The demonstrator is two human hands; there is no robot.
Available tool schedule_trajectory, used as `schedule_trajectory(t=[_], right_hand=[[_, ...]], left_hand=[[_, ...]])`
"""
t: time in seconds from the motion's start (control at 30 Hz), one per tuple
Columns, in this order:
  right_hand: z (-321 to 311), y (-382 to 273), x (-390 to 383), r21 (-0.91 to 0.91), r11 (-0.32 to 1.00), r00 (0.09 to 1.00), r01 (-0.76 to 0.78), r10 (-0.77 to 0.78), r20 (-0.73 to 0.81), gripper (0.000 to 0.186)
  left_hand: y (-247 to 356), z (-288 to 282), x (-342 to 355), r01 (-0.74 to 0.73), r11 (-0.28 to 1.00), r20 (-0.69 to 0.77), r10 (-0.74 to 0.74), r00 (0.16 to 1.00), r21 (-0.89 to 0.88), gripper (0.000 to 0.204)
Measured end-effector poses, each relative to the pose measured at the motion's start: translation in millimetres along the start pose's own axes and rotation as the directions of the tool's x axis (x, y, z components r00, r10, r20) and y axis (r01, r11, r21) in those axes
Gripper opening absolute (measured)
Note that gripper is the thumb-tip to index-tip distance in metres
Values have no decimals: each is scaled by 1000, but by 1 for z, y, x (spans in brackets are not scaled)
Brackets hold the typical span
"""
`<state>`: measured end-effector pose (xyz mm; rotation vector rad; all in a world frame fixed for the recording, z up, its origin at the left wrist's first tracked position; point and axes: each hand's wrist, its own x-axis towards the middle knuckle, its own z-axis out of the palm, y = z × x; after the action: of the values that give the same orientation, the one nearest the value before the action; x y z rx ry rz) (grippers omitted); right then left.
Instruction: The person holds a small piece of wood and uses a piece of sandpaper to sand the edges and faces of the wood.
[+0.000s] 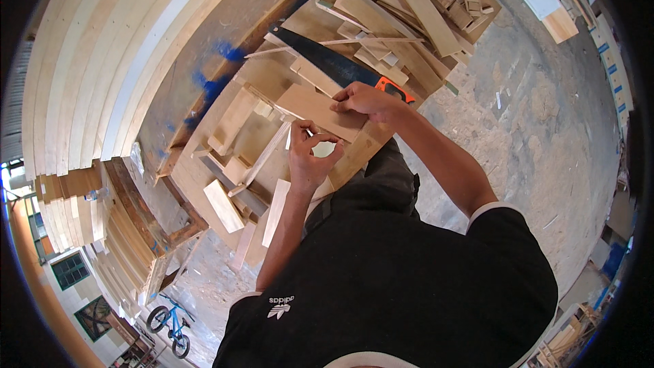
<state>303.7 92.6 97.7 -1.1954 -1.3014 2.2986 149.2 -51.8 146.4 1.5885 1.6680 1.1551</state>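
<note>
A flat, light-brown wooden board (310, 108) lies across the workbench in front of me. My right hand (364, 103) is closed on its right end, with the thumb and fingers at the upper edge. At the board's near edge, my left hand (312, 157) is curled with thumb and index finger nearly meeting in a ring. Whether something small sits in that pinch, I cannot make out. Just beyond the board rests a handsaw (327, 58) with a dark blade and an orange-and-black handle (395, 90), close to my right wrist.
Wood offcuts (436, 20) are heaped at the bench's far right. More blocks and strips (223, 206) lie left of my left hand. Stacked long planks (116, 48) rise at the left. A blue bicycle (174, 327) stands on the floor at lower left.
</note>
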Motion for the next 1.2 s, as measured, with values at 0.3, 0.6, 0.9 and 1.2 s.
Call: schedule_trajectory(t=[0.3, 0.6, 0.9, 1.2], right_hand=[[3, -3, -3, -17, 994, 994, -108, 108, 32, 26], [2, 35, 5, -100, 977, 944, -189, 209, 257, 26], [41, 56, -59, 302, 867, 782, -395, 145, 606, 30], [-82, 162, -65, -308, 921, 510, -236, -153, -847, 53]], left_hand=[[6, -9, 2, -70, 986, -24, 74, 997, 149, 25], [35, -29, 14, -121, 958, 229, 61, 971, 259, 27], [24, -20, 14, 207, 976, 336, -219, 916, 71, 28], [5, -5, 6, 346, 930, 297, -367, 881, 122, 31]])
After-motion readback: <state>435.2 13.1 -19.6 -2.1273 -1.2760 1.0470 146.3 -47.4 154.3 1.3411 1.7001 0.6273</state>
